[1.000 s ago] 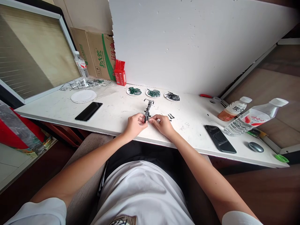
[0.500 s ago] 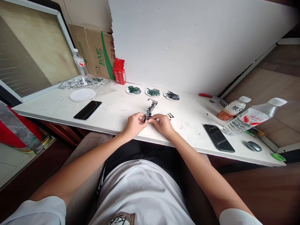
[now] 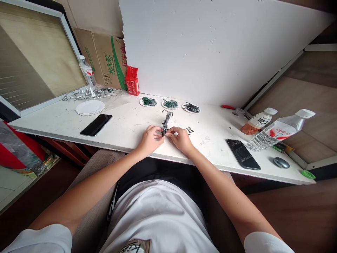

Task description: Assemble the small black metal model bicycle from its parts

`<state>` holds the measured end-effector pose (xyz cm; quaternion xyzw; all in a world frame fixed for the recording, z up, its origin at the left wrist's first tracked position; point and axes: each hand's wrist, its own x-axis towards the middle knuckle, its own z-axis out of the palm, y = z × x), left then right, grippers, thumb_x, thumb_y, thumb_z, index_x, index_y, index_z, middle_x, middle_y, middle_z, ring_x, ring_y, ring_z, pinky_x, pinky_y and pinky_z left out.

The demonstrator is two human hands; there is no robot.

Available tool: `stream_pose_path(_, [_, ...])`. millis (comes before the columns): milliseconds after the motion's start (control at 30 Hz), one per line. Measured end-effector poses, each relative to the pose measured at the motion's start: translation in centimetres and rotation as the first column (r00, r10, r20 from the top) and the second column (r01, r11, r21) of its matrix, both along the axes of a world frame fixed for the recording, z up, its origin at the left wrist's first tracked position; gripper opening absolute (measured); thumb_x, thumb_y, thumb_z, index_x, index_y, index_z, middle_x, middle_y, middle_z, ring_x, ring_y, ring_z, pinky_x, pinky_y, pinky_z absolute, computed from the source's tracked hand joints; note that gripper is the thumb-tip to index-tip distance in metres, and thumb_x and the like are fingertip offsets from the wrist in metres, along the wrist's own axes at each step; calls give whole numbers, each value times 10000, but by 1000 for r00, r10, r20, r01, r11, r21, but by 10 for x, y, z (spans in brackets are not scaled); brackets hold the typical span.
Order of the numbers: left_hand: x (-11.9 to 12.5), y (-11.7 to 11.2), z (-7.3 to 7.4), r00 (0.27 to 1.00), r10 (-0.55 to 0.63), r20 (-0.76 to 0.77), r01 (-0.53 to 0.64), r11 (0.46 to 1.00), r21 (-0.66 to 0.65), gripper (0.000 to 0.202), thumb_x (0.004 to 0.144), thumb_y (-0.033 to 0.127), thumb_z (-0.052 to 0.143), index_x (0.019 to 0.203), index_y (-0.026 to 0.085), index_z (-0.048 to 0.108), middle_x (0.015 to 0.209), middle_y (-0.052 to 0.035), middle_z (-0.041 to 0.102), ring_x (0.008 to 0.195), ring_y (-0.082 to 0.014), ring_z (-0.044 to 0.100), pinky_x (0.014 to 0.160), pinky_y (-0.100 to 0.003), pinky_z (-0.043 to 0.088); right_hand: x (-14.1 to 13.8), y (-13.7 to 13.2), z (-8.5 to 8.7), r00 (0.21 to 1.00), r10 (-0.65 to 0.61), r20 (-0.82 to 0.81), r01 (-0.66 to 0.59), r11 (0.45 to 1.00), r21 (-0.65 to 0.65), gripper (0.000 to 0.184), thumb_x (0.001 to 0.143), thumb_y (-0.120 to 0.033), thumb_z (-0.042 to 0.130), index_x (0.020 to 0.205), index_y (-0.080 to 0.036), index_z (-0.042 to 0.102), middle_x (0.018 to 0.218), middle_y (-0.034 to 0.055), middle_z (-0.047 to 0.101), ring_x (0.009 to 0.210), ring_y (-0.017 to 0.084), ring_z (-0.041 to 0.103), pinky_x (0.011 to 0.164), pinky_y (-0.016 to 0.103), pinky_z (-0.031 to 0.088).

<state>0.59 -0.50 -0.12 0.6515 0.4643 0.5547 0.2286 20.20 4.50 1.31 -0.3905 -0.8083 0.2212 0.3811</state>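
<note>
Over the near part of the white table [image 3: 126,137], a small black-and-grey model bike [image 3: 165,123] is between my hands, its handlebars pointing away from me. My left hand [image 3: 150,140] has its fingers closed on the model's left side near the lower end. From the right, my right hand [image 3: 180,138] pinches the same end with thumb and forefinger. My fingertips hide part of the model there. A few small black plastic pieces [image 3: 189,130] lie just right of my right hand.
Behind the model stand small white plates [image 3: 140,103] with green and black model bikes. Left are a black phone [image 3: 96,124], stacked white plates [image 3: 90,107] and black plastic frames [image 3: 76,95]. Another phone [image 3: 243,154], bottles [image 3: 281,131] and a grey mouse [image 3: 281,162] lie right.
The model bike has turned so that its handlebars swing left and it stands straighter in view. Both hands stay at its near end. The whole view has shifted slightly.
</note>
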Motion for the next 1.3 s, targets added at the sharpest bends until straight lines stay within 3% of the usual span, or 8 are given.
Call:
stream_pose_path(267, [1, 0, 0, 998, -61, 16, 62, 997, -50, 456, 770, 146, 836, 1184, 170, 646, 1192, -132, 739, 957, -221, 794, 908, -409, 693, 1, 5, -4, 999, -19, -40, 17, 999, -47, 144, 969, -243, 626, 926, -223, 762, 990, 55, 817, 928, 247, 742, 880, 373, 534])
stream_pose_path(433, [0, -1, 3, 992, -97, 77, 101, 993, -56, 419, 802, 160, 821, 1189, 170, 663, 1161, -137, 762, 989, -227, 795, 944, -423, 683, 1, 6, -4, 997, -43, -61, 38, 996, -77, 151, 950, -255, 638, 895, -216, 773, 957, 62, 821, 897, 244, 740, 923, 387, 543])
stream_pose_path(733, [-2, 4, 1, 981, -96, 169, 114, 988, -101, 311, 839, 165, 805, 1135, 172, 706, 1092, -119, 790, 977, -212, 796, 924, -396, 675, 1, 8, -6, 997, -28, -79, 24, 999, -45, 138, 930, -264, 683, 882, -228, 807, 949, 67, 834, 907, 272, 768, 935, 406, 573])
stream_pose_path(933, [-1, 0, 5, 994, -67, 82, 73, 995, -70, 298, 839, 135, 777, 1126, 183, 708, 1114, -110, 796, 911, -196, 787, 836, -347, 666, 1, 9, -9, 999, -18, -48, 19, 999, 33, 200, 934, -191, 632, 897, -234, 824, 979, 68, 835, 926, 274, 771, 928, 407, 581])
stream_pose_path(1300, [0, 0, 1, 997, -59, 54, 60, 998, -22, 270, 892, 170, 742, 1154, 197, 687, 1158, -109, 791, 941, -198, 786, 882, -363, 656, 2, 8, -8, 998, -37, 46, 31, 990, 137, 243, 949, -119, 590, 922, -236, 802, 951, 77, 803, 958, 280, 715, 852, 403, 561])
